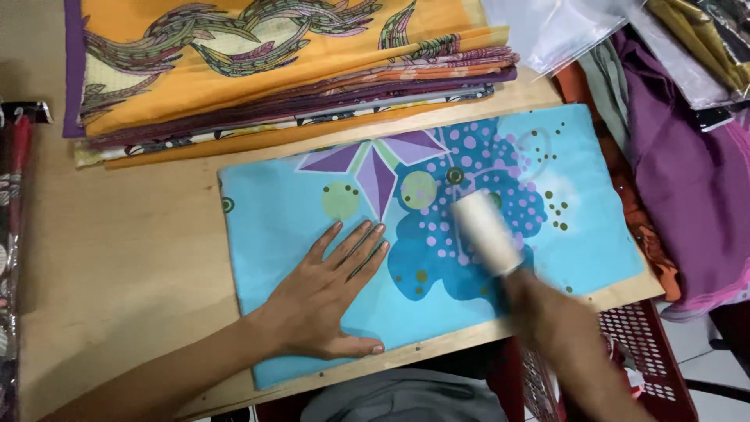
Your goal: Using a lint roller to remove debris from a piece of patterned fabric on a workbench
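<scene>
A folded light-blue cloth (281,211) with purple petals, a dark-blue dotted flower and green circles lies flat on a wooden table (117,234). My left hand (328,293) rests palm down on the cloth's near left part, fingers spread. My right hand (547,320), blurred, grips the handle of a lint roller (486,231). The roller's white cylinder lies on the dark-blue flower at the cloth's middle.
A stack of folded patterned cloths (273,70), orange on top, lies behind the blue cloth. Clear plastic bags (562,27) and purple and orange fabrics (687,172) pile up at the right. A red perforated basket (648,344) stands below the table's right corner. Wrapped items (12,195) line the left edge.
</scene>
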